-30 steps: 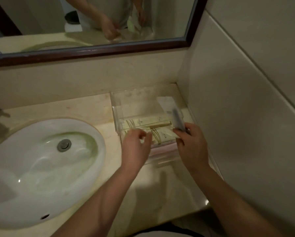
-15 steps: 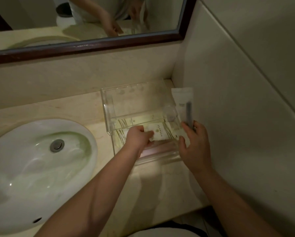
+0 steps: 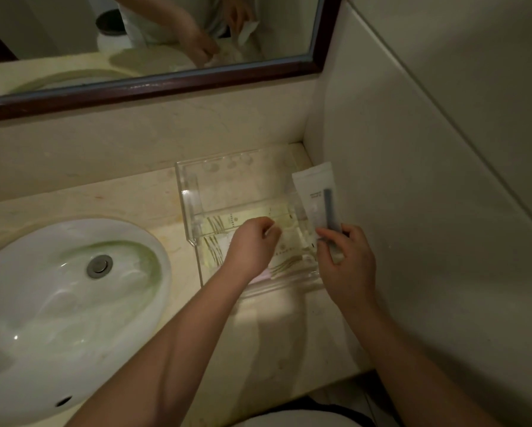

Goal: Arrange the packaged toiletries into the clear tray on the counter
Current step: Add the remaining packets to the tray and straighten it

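My right grip [image 3: 348, 266] is closed on the near end of a white sachet [image 3: 315, 192], thumb on one face and fingers behind. I am holding it over the right edge of the clear tray [image 3: 190, 208], which sits in the far right corner of the counter [image 3: 129, 195] against the wall. The sachet's long axis runs near to far, with its free end pointing away from me and tipped slightly left. A dark, narrow item inside it lies along the same line, down the right side.

My left grip [image 3: 252, 246] is curled, knuckles up, over the cream packets [image 3: 289, 257] lying flat in the near part of the tray. Their length runs left to right. I cannot tell whether those fingers pinch a packet or only press on it.

I judge the sachet light and thin, with a slick, floppy wrapper that is stiffened only by the piece inside. Pinching across that piece near one end should stop it sagging or sliding. To match the others, it would need turning crosswise.
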Demonstrator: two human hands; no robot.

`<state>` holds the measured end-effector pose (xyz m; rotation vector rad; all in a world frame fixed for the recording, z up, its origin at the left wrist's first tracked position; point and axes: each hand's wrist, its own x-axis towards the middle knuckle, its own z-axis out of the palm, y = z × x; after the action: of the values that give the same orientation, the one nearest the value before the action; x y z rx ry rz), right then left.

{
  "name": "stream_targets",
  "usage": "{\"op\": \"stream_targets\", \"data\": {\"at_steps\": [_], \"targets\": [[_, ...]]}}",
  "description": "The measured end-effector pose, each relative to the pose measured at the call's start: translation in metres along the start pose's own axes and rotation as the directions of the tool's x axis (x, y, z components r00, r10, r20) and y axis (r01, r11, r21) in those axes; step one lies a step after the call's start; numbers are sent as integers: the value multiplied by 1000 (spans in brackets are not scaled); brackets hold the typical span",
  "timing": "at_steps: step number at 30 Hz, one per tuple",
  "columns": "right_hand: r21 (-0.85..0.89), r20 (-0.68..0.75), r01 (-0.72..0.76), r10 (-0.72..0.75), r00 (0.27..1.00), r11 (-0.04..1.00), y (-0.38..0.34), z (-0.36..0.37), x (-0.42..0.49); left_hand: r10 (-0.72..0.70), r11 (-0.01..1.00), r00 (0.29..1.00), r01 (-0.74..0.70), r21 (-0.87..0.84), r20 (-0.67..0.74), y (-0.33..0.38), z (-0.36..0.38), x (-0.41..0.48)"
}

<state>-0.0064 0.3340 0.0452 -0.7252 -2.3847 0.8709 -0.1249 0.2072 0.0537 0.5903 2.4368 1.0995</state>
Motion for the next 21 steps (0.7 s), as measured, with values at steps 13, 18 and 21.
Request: {"op": "stream_targets", "data": {"at_steps": [13, 18, 21], "targets": [[16, 138, -188, 184, 973, 982, -21, -4, 15, -115, 930, 953, 202, -306, 281, -1, -5, -19], [5, 97, -250, 248, 964, 968, -16, -2, 10, -410, 636, 887, 445, -630, 212, -23, 12, -13], [15, 47, -267, 266, 963, 963, -8, -7, 10, -391, 835, 920, 370, -407, 34, -21, 15, -2]]}}
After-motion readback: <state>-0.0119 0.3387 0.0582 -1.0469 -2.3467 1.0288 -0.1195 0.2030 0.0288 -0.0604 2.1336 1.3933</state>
